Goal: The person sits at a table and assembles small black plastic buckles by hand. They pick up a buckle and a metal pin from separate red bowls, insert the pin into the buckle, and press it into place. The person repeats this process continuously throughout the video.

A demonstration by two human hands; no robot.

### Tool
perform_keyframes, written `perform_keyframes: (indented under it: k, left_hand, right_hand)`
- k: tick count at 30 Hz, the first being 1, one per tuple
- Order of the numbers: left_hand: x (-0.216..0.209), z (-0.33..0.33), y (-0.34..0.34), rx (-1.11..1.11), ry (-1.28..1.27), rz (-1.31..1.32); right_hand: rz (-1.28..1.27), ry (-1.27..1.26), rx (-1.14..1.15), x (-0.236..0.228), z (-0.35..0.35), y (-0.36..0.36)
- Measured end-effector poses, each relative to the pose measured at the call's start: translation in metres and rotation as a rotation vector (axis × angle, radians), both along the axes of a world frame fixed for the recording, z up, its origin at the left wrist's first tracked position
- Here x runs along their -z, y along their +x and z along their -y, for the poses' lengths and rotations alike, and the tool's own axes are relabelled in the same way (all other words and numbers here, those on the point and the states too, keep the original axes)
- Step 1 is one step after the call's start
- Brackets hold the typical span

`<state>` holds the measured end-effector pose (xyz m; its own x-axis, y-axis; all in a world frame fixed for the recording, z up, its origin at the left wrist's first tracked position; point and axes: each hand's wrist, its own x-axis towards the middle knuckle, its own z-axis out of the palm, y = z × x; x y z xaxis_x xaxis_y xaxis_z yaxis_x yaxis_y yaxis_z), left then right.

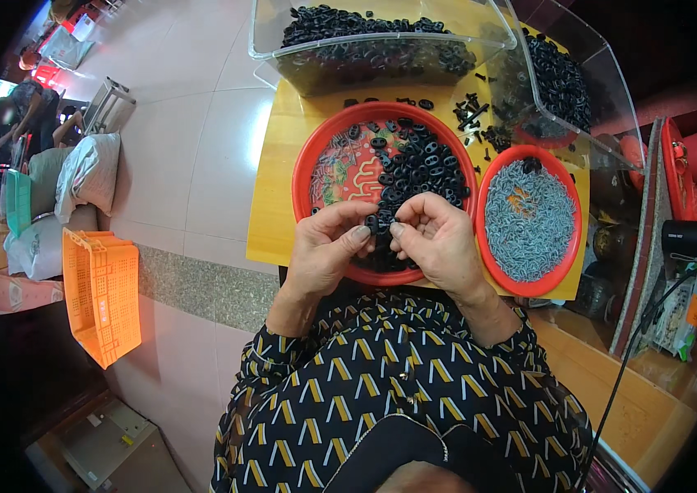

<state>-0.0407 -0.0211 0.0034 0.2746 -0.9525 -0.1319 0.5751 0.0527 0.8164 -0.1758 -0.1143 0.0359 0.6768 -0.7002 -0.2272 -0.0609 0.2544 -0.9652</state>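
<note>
Over the near part of a round red tray [302, 177], my two hands meet fingertip to fingertip. My left hand [325, 251] pinches a small black two-holed plastic piece [376, 222] between thumb and forefinger. Close against that piece, the fingers of my right hand [440, 246] are pinched together; what they hold is too small to make out. Many loose black two-holed pieces [435, 168] fill the tray's right side, and small silvery metal parts [336, 168] lie on its left. A smaller red tray [572, 255] beside my right hand holds many little grey metal hooks [529, 222].
Two clear plastic bins [381, 41] [603, 82] with more black pieces stand at the table's far side. Dark screws [472, 111] lie loose on the yellow table [270, 205]. An orange crate [103, 296] stands on the floor to the left. Another person [28, 107] is at far left.
</note>
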Motion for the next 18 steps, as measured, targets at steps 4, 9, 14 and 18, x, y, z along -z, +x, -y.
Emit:
perform_keyframes:
  k: [4, 9, 14, 18]
  left_hand:
    - [0.0017, -0.0012, 0.0004, -0.007, 0.016, 0.049]
    - [0.0010, -0.0017, 0.0009, -0.010, 0.024, 0.089]
    - [0.0005, 0.0003, 0.0002, -0.001, 0.010, 0.035]
    - [0.0005, 0.0035, -0.0029, -0.043, -0.033, -0.102]
  right_hand:
    - [-0.001, 0.005, -0.011, -0.0001, 0.0001, -0.0002]
    - [-0.012, -0.024, -0.014, -0.0004, 0.0003, 0.0005]
    - [-0.031, -0.047, -0.002, -0.0028, 0.0001, -0.0001]
    - [0.104, 0.167, 0.021, -0.0034, 0.0006, 0.0009]
